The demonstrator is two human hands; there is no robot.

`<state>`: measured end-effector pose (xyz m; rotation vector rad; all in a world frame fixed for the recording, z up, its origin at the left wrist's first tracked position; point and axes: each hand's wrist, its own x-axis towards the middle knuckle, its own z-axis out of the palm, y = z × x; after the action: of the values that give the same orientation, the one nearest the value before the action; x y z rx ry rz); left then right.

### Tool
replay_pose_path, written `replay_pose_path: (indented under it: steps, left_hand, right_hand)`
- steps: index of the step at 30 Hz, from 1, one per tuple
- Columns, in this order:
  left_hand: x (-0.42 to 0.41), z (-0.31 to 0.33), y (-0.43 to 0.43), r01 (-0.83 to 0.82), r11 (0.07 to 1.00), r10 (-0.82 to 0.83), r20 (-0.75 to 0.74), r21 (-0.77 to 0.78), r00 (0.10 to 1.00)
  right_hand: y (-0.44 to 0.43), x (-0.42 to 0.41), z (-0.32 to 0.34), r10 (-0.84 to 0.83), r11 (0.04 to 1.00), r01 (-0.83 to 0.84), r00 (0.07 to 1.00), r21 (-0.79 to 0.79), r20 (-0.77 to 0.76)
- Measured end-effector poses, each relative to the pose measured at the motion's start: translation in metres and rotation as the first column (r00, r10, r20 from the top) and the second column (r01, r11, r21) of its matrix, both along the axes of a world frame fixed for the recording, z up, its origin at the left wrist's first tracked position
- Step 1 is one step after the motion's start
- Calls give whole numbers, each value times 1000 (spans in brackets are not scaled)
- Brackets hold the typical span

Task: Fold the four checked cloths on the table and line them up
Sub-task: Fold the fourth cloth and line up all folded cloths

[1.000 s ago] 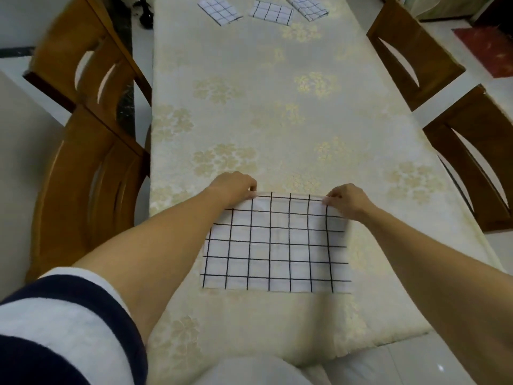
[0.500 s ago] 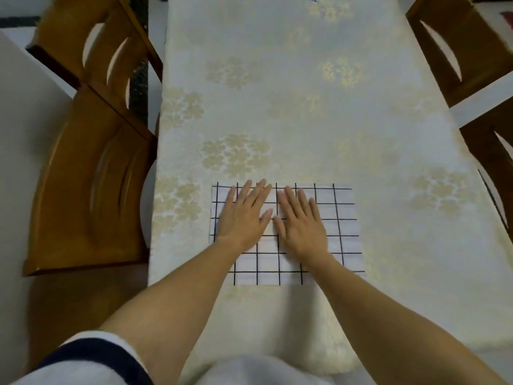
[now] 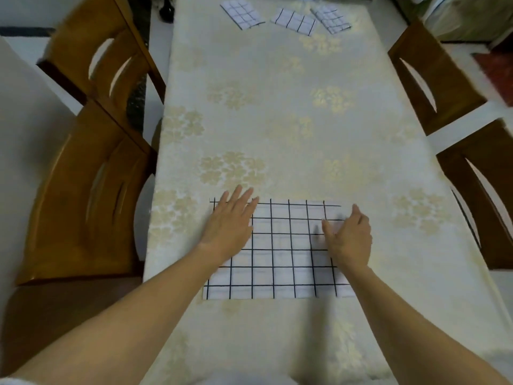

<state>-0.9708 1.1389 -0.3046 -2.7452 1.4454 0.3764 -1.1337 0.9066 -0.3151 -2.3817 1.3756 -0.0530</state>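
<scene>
Both hands have slid apart from the middle of the open checked cloth [image 3: 283, 262], which lies flat at the near end of the bench [image 3: 277, 120]: my left hand [image 3: 229, 226] presses its far-left corner with straight fingers, while my right hand [image 3: 349, 240] sits cupped at the right edge, too blurred for me to tell whether it pinches anything. I judge the fabric thin, light and limp, best lifted by the two right corners. I count four cloths: this one, plus the left folded cloth [image 3: 242, 13], middle folded cloth [image 3: 294, 21] and right folded cloth [image 3: 331, 18] at the far end.
</scene>
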Motion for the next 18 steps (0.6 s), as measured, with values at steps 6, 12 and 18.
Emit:
replay_pose_path:
  steps: [6,12,18]
  left_hand:
    - [-23,2,-40,-19,973,98,-341,229,935]
    - [-27,8,-53,-36,924,203,-409,380,890]
    - [-31,6,-57,-49,893,250,-403,448,880]
  right_hand:
    - [-19,-14,5,-144,937,176,981,301,-128]
    - [-28,-28,20,-207,815,203,977,543,-55]
    - [-16,-37,43,-106,897,40,986,441,126]
